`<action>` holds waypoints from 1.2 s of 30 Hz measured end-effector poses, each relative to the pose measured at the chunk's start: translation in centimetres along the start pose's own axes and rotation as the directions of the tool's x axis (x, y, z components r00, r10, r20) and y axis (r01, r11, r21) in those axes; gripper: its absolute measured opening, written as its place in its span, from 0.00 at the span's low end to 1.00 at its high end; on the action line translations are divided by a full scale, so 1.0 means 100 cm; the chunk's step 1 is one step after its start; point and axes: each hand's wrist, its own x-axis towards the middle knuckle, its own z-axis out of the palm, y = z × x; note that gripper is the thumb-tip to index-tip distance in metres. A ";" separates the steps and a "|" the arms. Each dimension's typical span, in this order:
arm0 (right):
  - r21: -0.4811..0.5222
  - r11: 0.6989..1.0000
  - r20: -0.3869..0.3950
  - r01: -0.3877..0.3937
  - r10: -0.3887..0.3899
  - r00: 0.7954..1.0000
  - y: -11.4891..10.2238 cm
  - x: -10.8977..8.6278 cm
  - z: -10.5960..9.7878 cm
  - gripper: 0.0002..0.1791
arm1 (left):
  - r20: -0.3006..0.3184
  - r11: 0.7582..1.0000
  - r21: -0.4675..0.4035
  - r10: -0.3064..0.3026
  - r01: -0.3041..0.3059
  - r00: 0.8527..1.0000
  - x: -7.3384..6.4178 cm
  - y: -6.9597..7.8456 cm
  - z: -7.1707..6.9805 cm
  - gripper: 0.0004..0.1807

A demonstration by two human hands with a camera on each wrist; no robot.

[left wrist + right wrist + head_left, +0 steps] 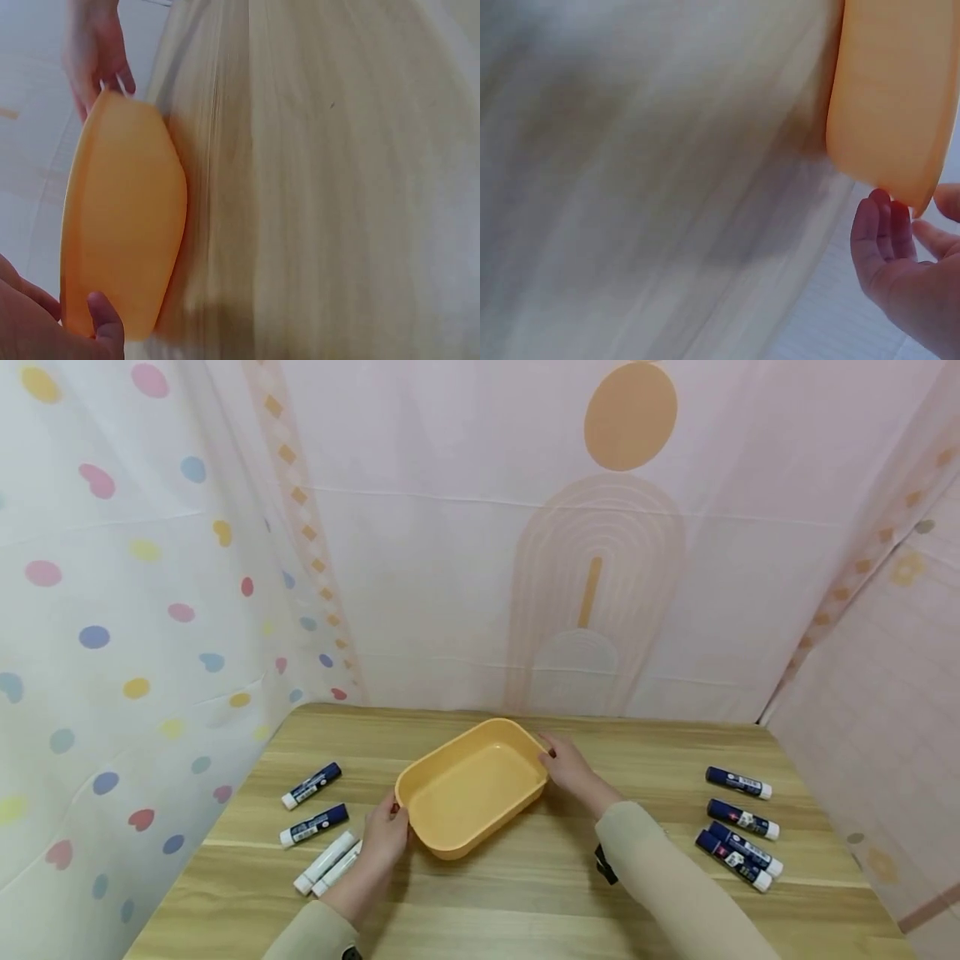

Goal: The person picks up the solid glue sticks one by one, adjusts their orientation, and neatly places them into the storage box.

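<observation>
A shallow yellow-orange plastic basin (474,797) with rounded corners sits at a slant over the middle of the wooden table, its inside bare. My left hand (386,837) grips its near-left end, with the thumb against the outer wall in the left wrist view. At the far-right end my right hand (572,770) holds the rim. In the right wrist view, the fingers (866,229) of that hand curl up under the end of the basin, with the thumb side at the rim.
Left of the basin lie two dark blue glue sticks (315,823) with white caps and two white tubes (326,862). Several more blue glue sticks (742,818) lie at the right. A patterned curtain (435,568) hangs behind the table (525,910) and along its sides.
</observation>
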 end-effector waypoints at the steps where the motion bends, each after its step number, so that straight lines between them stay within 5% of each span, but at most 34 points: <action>1: -0.003 1.000 -0.002 0.001 -0.001 1.000 0.002 -0.004 -0.001 0.26 | 0.001 1.000 -0.004 0.009 -0.009 1.000 0.001 0.001 0.001 0.25; 6: -0.012 1.000 -0.011 0.024 -0.024 1.000 0.009 -0.026 -0.006 0.24 | 0.008 1.000 0.005 0.024 -0.024 1.000 0.010 0.001 0.004 0.24; 13: 0.007 1.000 -0.069 0.004 -0.004 0.998 0.012 -0.052 -0.013 0.23 | 0.005 0.992 0.123 0.040 -0.040 0.999 0.023 0.004 0.009 0.24; 21: 0.150 0.987 -0.090 -0.057 0.071 0.993 0.010 -0.076 -0.016 0.23 | 0.018 0.999 0.049 0.004 -0.005 1.000 0.034 0.005 0.015 0.22; 29: 0.289 0.942 0.010 -0.170 0.175 0.985 0.009 -0.078 -0.025 0.27 | 0.039 0.999 0.018 0.027 -0.027 0.999 0.026 0.002 0.010 0.24; 36: 0.312 0.932 0.006 -0.186 0.194 0.981 0.016 -0.064 -0.029 0.26 | 0.074 1.000 -0.015 0.015 -0.014 0.997 0.012 0.005 0.015 0.27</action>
